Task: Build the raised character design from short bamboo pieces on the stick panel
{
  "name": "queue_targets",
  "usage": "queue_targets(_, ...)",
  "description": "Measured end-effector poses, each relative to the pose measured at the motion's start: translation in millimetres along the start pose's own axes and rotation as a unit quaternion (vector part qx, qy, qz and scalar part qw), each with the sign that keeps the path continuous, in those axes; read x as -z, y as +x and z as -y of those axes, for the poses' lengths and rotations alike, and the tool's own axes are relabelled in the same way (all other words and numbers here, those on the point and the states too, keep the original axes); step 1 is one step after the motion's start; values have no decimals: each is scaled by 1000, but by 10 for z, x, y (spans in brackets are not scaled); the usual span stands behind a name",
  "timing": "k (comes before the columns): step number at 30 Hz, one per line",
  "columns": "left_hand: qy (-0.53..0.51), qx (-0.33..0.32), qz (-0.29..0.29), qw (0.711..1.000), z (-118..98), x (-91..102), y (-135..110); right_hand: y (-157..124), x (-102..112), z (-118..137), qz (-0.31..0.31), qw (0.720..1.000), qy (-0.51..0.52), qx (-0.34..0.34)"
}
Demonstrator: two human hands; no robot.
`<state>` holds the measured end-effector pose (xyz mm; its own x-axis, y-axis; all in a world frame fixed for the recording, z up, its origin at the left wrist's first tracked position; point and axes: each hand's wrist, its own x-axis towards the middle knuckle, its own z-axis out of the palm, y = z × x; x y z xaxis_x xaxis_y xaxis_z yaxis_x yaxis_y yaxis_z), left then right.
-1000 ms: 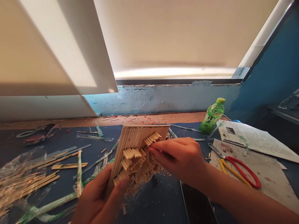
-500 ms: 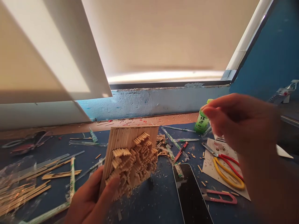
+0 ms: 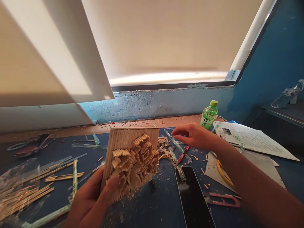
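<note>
My left hand point(image 3: 91, 198) grips the lower left corner of a square panel of wooden sticks point(image 3: 131, 158), held upright and tilted, with many short stick ends jutting from its face. My right hand point(image 3: 193, 136) reaches out over the dark blue table point(image 3: 156, 205) past the panel's right edge. Its fingers are bent and point left, hovering above a heap of short cut stick pieces point(image 3: 163, 147) and a red-handled tool point(image 3: 182, 154). I cannot make out anything in its fingers.
A black phone point(image 3: 193, 196) lies in front of me, red snips point(image 3: 222, 200) beside it. Yellow-handled pliers point(image 3: 223, 175) rest on paper under my forearm. A green tea bottle point(image 3: 209, 114) and an open booklet point(image 3: 249, 139) stand at the right. Chopsticks point(image 3: 26, 194) and wrappers litter the left.
My right hand left the panel's face, swung up to the right, then came down over the cut pieces behind the panel. The panel stayed in my left hand.
</note>
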<state>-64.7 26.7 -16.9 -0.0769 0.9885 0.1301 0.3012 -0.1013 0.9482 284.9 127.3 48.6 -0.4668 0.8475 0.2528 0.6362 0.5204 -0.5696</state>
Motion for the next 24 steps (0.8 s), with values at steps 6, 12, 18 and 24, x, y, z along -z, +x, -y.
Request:
queue_targets(6,-28,-19,0,999,-101,-54,-21,-19,-288,509,-34,996,75,46)
queue_targets(12,-19,-17,3,1000,-74,-58,-64,-23,-582,640,-112,981,154,25)
queue_targets(18,9,-41,14,999,-36,-29,-87,25,-755,652,-71,911,394,-99)
queue_targets(24,29,-42,40,998,-44,-32,-107,34,-542,576,27,911,400,-100)
